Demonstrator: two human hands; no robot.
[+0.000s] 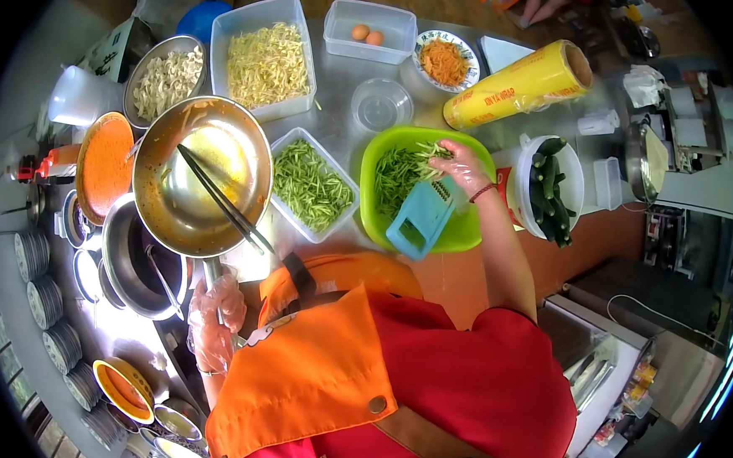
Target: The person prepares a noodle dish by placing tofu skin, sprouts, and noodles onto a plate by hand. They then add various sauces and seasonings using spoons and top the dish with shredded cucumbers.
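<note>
Nearest the body, the left hand (pixel 217 316) hangs low in a clear glove, its fingers curled around the handle of one steel pan (pixel 241 146); the pan is smeared with orange-yellow residue, and two dark chopsticks (pixel 225 202) lie slantwise across it, their near ends over its rim. Just right of the pan stands one tub (pixel 338 219) heaped with pale and mid-green strips (pixel 312 184). Beside that is one lime-green basin (pixel 470 229), where one light-blue grater (pixel 422 220) leans across the near rim. The right arm reaches forward, and the right hand (pixel 464 169), also gloved and with a dark beaded band at the wrist, is over the basin, fingers pinching a loose bunch of strips (pixel 430 156); these are thin, straight and pale green, above a darker green tangle of shreds (pixel 395 180) inside. To the right, one white bucket (pixel 523 188) holds several long, dark-green vegetables (pixel 549 194), too overlapped to count. Farther off on the steel desk (pixel 341 101) are one round clear bowl (pixel 382 106), one tub of bean sprouts (pixel 267 65), one yellow roll of wrap (pixel 514 85), one patterned plate (pixel 428 40) of orange shreds and, in another tub, two brown eggs (pixel 375 38).
</note>
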